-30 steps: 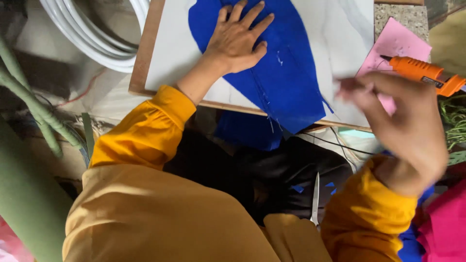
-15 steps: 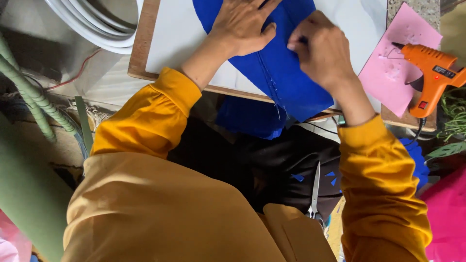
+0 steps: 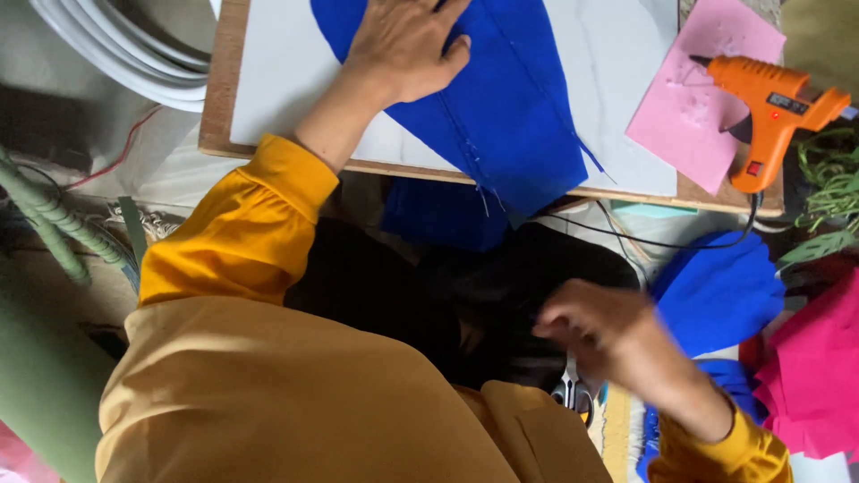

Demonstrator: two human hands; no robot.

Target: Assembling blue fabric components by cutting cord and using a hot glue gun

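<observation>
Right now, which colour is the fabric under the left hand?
Deep blue. The fabric lies flat on the white board, best seen in the head view.

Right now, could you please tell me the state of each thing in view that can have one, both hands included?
Left hand: open, flat on the blue felt.
Right hand: blurred, low over the lap near the scissors, grip unclear.
Blue felt: flat on the board, tip over the edge.
Glue gun: lying on the pink sheet, red light on.
Pink sheet: flat on the board.
Scissors: mostly hidden.
Board: lying flat.
</observation>
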